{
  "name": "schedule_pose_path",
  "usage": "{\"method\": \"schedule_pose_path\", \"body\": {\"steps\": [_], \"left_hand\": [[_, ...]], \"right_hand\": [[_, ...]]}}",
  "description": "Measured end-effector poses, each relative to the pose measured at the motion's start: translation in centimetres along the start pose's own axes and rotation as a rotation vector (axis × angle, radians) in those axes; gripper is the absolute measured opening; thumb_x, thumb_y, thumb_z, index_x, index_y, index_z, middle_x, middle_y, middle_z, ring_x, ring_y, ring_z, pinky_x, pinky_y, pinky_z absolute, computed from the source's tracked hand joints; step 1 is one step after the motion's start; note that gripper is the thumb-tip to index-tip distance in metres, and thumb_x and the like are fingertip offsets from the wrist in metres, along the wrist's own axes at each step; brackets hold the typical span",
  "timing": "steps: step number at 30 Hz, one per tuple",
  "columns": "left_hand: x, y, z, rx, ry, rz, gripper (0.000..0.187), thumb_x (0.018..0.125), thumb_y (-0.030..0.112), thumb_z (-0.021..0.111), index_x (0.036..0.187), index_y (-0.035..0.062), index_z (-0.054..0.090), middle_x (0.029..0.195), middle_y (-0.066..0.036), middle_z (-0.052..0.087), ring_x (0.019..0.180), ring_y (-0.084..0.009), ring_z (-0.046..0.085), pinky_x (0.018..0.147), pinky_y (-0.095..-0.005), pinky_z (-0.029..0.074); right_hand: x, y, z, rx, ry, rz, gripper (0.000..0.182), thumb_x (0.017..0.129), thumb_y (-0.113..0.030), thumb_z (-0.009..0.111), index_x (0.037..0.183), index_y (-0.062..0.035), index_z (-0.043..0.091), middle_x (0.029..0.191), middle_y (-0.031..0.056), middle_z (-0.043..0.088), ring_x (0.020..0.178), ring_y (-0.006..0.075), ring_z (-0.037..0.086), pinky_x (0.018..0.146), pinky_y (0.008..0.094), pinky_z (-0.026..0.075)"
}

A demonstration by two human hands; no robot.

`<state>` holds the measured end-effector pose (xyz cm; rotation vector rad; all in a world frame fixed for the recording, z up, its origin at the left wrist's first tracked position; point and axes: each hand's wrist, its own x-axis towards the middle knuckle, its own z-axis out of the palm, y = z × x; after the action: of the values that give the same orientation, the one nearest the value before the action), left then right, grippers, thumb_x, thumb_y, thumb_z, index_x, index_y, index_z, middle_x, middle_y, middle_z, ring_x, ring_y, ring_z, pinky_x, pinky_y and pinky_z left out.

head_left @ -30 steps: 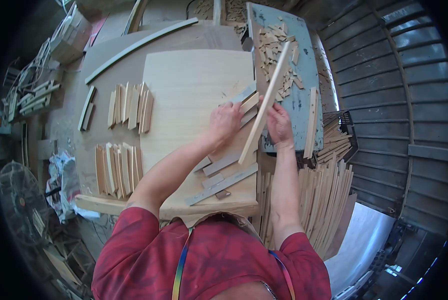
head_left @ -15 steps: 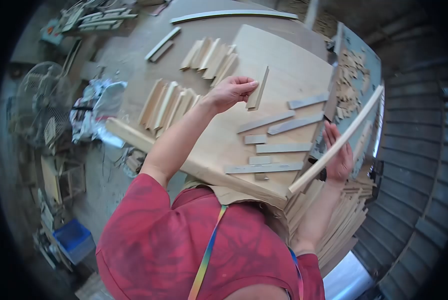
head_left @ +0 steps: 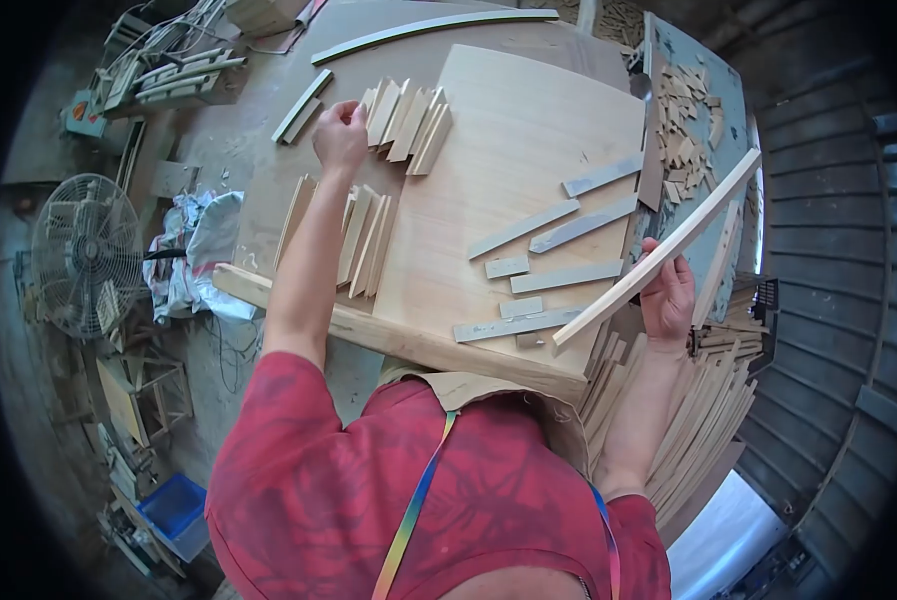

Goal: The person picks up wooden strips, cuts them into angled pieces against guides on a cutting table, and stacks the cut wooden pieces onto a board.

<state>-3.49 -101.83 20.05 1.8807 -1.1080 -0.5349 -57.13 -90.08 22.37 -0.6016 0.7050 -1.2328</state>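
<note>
My left hand (head_left: 341,135) is closed at the left end of the upper row of short wooden pieces (head_left: 408,120). Whatever its fingers pinch is too small to make out. Below it, the lower row of short pieces (head_left: 365,240) is partly hidden by my left forearm. On the right, my right hand (head_left: 668,298) has its fingers wrapped round a long wooden strip (head_left: 658,255), which slants over the board's right edge. Flat grey-toned pieces (head_left: 566,276) lie on the pale board (head_left: 528,120) beside that strip.
A thick wooden rail (head_left: 408,345) runs along the near edge. Long strips (head_left: 708,420) are stacked at the lower right, and small offcuts (head_left: 683,130) cover a bluish surface beyond. A long curved strip (head_left: 433,28) lies at the far edge. A fan (head_left: 86,245) stands left.
My left hand has moved left from over the board to the upper row, and the short piece it held no longer shows in it. My right hand's fingers have closed round the long strip.
</note>
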Motion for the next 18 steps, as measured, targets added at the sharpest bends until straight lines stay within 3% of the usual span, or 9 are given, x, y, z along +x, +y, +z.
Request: {"method": "schedule_pose_path", "body": {"steps": [1, 4, 5, 6, 8, 13, 16, 17, 18], "left_hand": [[-1.6, 1.7, 0.5, 0.041, 0.068, 0.070, 0.024, 0.098, 0.019, 0.072, 0.114, 0.0018, 0.076, 0.092, -0.006, 0.077, 0.076, -0.0111, 0.069, 0.069, -0.0265, 0.055], [-10.5, 5.9, 6.2, -0.410, -0.757, -0.024, 0.034, 0.108, 0.029, 0.055, 0.113, 0.0009, 0.075, 0.101, -0.008, 0.077, 0.090, -0.0155, 0.071, 0.081, -0.0308, 0.058], [-14.2, 8.6, 8.0, -0.441, -1.040, -0.105, 0.038, 0.110, 0.031, 0.052, 0.119, -0.0002, 0.072, 0.104, -0.011, 0.076, 0.090, -0.0178, 0.072, 0.084, -0.0327, 0.058], [-18.0, 10.1, 9.7, -0.684, -1.274, -0.197, 0.042, 0.112, 0.033, 0.048, 0.124, -0.0024, 0.068, 0.106, -0.015, 0.075, 0.090, -0.0186, 0.072, 0.085, -0.0323, 0.058], [-22.7, 13.0, 11.2, -0.948, -1.585, -0.761, 0.045, 0.112, 0.034, 0.047, 0.127, -0.0047, 0.065, 0.109, -0.017, 0.075, 0.083, -0.0195, 0.071, 0.078, -0.0325, 0.058], [-25.2, 11.4, 14.2, -1.301, -1.796, -1.016, 0.041, 0.111, 0.033, 0.051, 0.121, -0.0026, 0.068, 0.101, -0.014, 0.075, 0.073, -0.0185, 0.068, 0.067, -0.0322, 0.056], [-23.6, 14.3, 13.9, -0.156, -1.291, -0.031, 0.035, 0.107, 0.031, 0.059, 0.113, -0.0003, 0.072, 0.088, -0.010, 0.074, 0.066, -0.0156, 0.064, 0.059, -0.0312, 0.053], [-23.3, 14.0, 14.5, -0.156, -1.293, -0.038, 0.035, 0.107, 0.031, 0.059, 0.113, -0.0003, 0.072, 0.088, -0.010, 0.074, 0.066, -0.0156, 0.064, 0.059, -0.0312, 0.053], [-22.9, 13.6, 15.3, -0.128, -1.201, 0.122, 0.033, 0.106, 0.030, 0.061, 0.111, 0.0001, 0.073, 0.085, -0.009, 0.074, 0.066, -0.0147, 0.064, 0.059, -0.0307, 0.053]], "right_hand": [[-0.2, 0.1, -0.1, -0.006, 0.031, -0.018, 0.035, 0.107, -0.018, 0.056, 0.136, 0.0020, 0.057, 0.136, 0.0200, 0.063, 0.113, 0.0313, 0.066, 0.099, 0.0444, 0.056], [-0.5, 1.9, -0.3, -0.024, 0.105, -0.035, 0.034, 0.107, -0.018, 0.058, 0.135, 0.0006, 0.058, 0.131, 0.0180, 0.065, 0.106, 0.0290, 0.067, 0.093, 0.0414, 0.058], [-0.1, 2.8, -0.7, 0.060, 0.042, -0.037, 0.034, 0.107, -0.018, 0.058, 0.135, 0.0006, 0.058, 0.127, 0.0171, 0.066, 0.104, 0.0280, 0.066, 0.094, 0.0412, 0.057], [-0.1, 3.0, -0.5, 0.140, -0.015, -0.050, 0.035, 0.107, -0.018, 0.058, 0.136, 0.0005, 0.058, 0.122, 0.0161, 0.066, 0.102, 0.0270, 0.066, 0.094, 0.0410, 0.056], [0.0, 3.4, 0.8, 0.168, -0.012, -0.093, 0.035, 0.106, -0.019, 0.059, 0.135, 0.0009, 0.059, 0.117, 0.0146, 0.066, 0.098, 0.0250, 0.064, 0.094, 0.0406, 0.055], [-0.4, 2.4, 0.2, 0.238, -0.031, -0.092, 0.031, 0.107, -0.016, 0.057, 0.133, 0.0006, 0.061, 0.125, 0.0169, 0.067, 0.102, 0.0292, 0.070, 0.093, 0.0426, 0.057], [0.1, -0.4, 3.0, -0.019, 0.331, 0.000, 0.029, 0.106, -0.018, 0.061, 0.127, 0.0012, 0.063, 0.117, 0.0136, 0.069, 0.099, 0.0273, 0.071, 0.090, 0.0433, 0.060], [0.4, -0.3, 2.2, -0.019, 0.335, 0.006, 0.029, 0.106, -0.018, 0.061, 0.127, 0.0012, 0.063, 0.117, 0.0136, 0.069, 0.099, 0.0273, 0.071, 0.090, 0.0433, 0.060], [0.8, -0.2, 0.8, -0.113, 0.349, 0.037, 0.028, 0.105, -0.020, 0.062, 0.125, 0.0008, 0.063, 0.114, 0.0122, 0.069, 0.099, 0.0264, 0.071, 0.088, 0.0431, 0.061]]}}
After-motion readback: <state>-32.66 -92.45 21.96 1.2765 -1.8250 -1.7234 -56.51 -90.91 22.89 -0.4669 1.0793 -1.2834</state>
